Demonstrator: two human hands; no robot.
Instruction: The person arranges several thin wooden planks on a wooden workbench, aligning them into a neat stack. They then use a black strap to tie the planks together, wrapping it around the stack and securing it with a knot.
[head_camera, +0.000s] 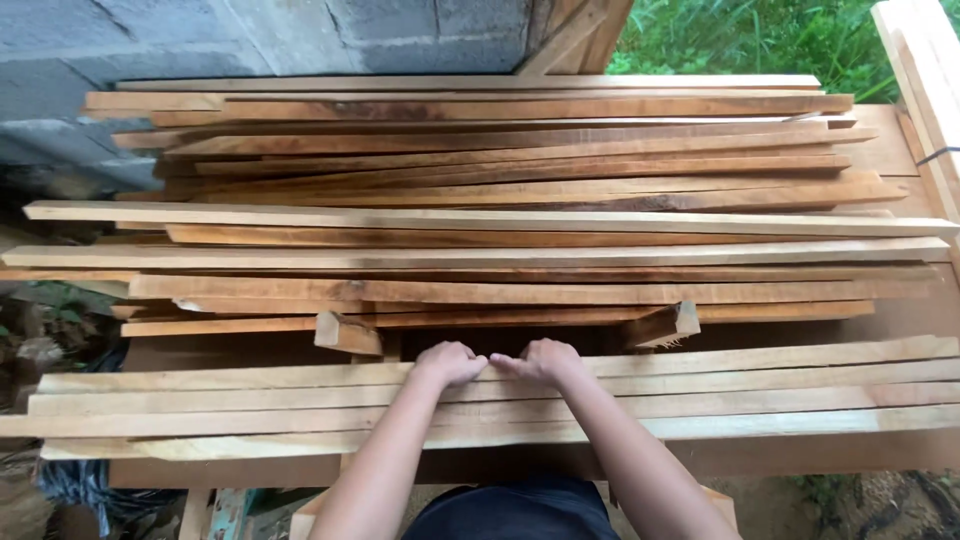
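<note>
My left hand (450, 362) and my right hand (545, 360) rest side by side, fingers curled over the far edge of a pale wooden slat (760, 358). That slat is the farthest of a near row of several long slats (250, 408) lying left to right in front of me. Both hands grip its edge at the middle. Beyond a dark gap lies a large stack of reddish-brown wooden slats (500, 200). Two short wood blocks, one to the left (347, 334) and one to the right (662, 325), sit at the gap's edge.
A grey block wall (250, 40) stands behind the stack. Green plants (750, 35) show at the top right. More pale boards (925, 70) lean at the right edge. Dirt and debris (40, 340) lie at the left, below the bench.
</note>
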